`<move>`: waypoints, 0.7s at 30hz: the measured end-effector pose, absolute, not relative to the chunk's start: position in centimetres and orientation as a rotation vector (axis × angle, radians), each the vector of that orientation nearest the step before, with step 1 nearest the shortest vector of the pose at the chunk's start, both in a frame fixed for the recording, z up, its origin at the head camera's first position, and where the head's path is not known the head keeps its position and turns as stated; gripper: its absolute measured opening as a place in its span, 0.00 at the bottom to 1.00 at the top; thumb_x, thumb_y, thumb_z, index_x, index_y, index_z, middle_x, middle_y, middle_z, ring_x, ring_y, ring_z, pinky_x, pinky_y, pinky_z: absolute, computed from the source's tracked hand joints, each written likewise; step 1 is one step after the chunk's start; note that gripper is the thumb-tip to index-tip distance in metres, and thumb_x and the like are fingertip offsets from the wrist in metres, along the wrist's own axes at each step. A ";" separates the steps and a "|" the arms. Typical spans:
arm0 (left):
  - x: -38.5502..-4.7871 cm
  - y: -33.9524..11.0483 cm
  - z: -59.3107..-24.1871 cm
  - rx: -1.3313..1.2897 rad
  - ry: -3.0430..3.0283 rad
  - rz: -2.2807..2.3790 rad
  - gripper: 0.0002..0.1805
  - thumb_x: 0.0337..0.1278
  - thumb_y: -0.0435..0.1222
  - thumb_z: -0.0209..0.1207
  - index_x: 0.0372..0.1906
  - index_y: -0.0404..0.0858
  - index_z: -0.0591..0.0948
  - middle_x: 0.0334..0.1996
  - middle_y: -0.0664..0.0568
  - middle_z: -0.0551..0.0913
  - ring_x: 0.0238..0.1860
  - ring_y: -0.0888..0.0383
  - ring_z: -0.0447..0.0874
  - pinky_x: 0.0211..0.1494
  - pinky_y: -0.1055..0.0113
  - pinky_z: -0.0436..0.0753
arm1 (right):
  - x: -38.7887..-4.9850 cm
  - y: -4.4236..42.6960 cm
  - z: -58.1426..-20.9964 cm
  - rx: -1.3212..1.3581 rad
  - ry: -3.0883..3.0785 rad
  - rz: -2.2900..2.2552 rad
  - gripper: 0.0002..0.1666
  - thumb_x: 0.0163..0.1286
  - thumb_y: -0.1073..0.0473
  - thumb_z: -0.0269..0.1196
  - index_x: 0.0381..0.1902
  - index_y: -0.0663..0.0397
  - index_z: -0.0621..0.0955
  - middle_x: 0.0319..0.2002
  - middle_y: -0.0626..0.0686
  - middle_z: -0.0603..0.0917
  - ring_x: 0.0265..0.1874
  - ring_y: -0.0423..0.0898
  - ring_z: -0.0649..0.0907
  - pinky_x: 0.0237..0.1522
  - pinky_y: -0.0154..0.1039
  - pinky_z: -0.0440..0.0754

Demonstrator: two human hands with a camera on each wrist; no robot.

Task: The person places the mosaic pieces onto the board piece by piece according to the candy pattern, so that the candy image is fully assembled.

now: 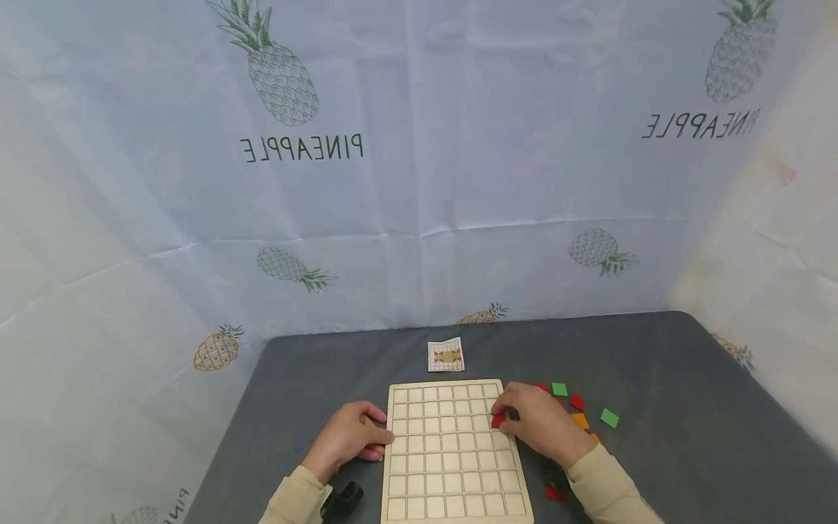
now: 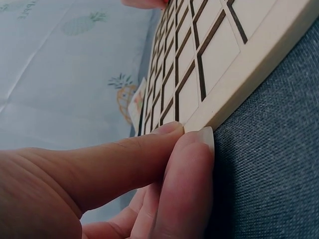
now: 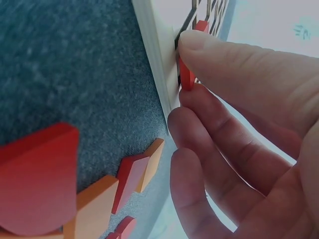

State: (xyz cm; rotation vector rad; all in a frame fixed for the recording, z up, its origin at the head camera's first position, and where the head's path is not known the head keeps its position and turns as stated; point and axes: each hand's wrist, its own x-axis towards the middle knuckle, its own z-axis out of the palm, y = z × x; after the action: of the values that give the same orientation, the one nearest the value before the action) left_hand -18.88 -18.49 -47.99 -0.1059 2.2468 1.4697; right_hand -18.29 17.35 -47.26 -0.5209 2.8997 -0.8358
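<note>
Presently, the board [image 1: 452,462] lies flat on the grey table [image 1: 687,415], its grid of squares facing up. Taking the board's centre as the dial: left hand [image 1: 353,437] at 9 o'clock, thumb on the rim and a finger against the side wall, a narrow pinch on the edge. Right hand [image 1: 543,422] at about 2 o'clock, thumb and fingertip closed on a red tile [image 1: 497,421]; the remaining fingers are bent and hold nothing. The red tile is over the squares by the right-hand edge; cannot tell whether its underside touches the wood. Card [image 1: 446,356] at 12 o'clock, just beyond the far rim, bearing a small coloured pattern on a grid. Loose tiles [image 1: 609,418] lie between 2 and 3 o'clock, red, orange and green, some partly hidden by the right hand. Another red tile [image 1: 553,493] sits at 4 o'clock, near the right sleeve [image 1: 605,484]. Black object [image 1: 343,501] at 8 o'clock, beside the left sleeve [image 1: 297,498]; identity unclear.
</note>
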 end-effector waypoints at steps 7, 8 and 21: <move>-18.8 -18.6 -48.1 -0.105 2.251 1.472 0.22 0.59 0.31 0.77 0.54 0.30 0.81 0.32 0.43 0.89 0.26 0.58 0.89 0.33 0.61 0.93 | -18.2 17.4 -47.3 -0.537 2.887 -0.861 0.13 0.63 0.63 0.80 0.41 0.40 0.91 0.40 0.39 0.84 0.35 0.33 0.78 0.35 0.33 0.81; -18.8 -18.6 -48.1 -0.104 2.251 1.472 0.22 0.59 0.31 0.77 0.54 0.30 0.81 0.32 0.43 0.89 0.26 0.58 0.89 0.33 0.61 0.93 | -18.2 17.4 -47.3 -0.536 2.888 -0.858 0.13 0.63 0.63 0.80 0.41 0.40 0.91 0.39 0.40 0.83 0.34 0.33 0.78 0.34 0.33 0.81; -18.9 -18.3 -48.3 -0.104 2.263 1.480 0.22 0.58 0.31 0.77 0.54 0.30 0.82 0.32 0.43 0.88 0.26 0.58 0.89 0.33 0.62 0.93 | -18.0 17.4 -47.3 -0.509 2.922 -0.828 0.12 0.62 0.63 0.80 0.39 0.40 0.91 0.37 0.40 0.83 0.32 0.33 0.77 0.33 0.32 0.80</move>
State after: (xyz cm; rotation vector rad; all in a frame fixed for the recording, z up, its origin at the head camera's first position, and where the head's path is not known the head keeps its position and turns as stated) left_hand -18.90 -18.34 -48.28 -0.1044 2.2626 1.4797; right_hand -17.95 17.39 -47.31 -0.5091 2.9222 -0.8277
